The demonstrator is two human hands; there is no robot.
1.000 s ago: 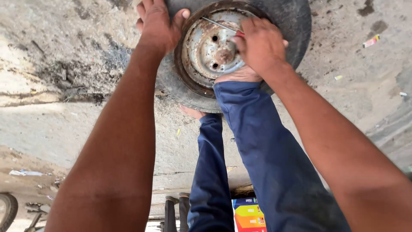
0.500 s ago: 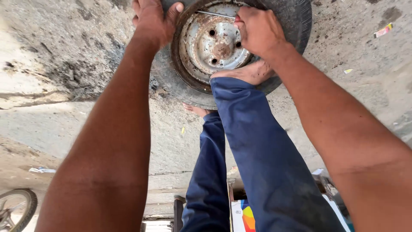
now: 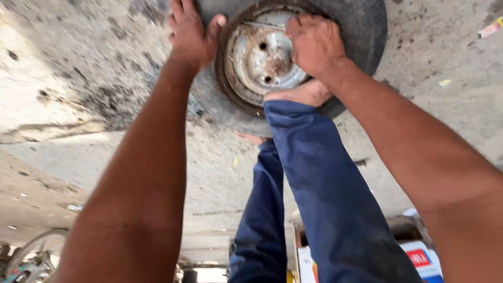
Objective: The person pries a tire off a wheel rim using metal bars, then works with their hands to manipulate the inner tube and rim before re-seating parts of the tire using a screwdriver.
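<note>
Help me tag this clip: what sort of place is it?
Probably an outdoor roadside tyre-repair spot: stained concrete ground, a worn tyre on a rusty rim laid flat, a bicycle wheel nearby.

We lose the black rubber tyre (image 3: 361, 31) past the top edge; our right hand (image 3: 314, 44) hides its thin metal tool's end.

I take this for a roadside tyre repair yard, outdoors. The ground (image 3: 105, 78) is rough, oil-stained concrete with litter scraps, a worn tyre (image 3: 361, 31) on a rusty rim (image 3: 262, 57) lies flat on it, and a bicycle wheel (image 3: 31, 257) shows at the lower left edge.
</note>
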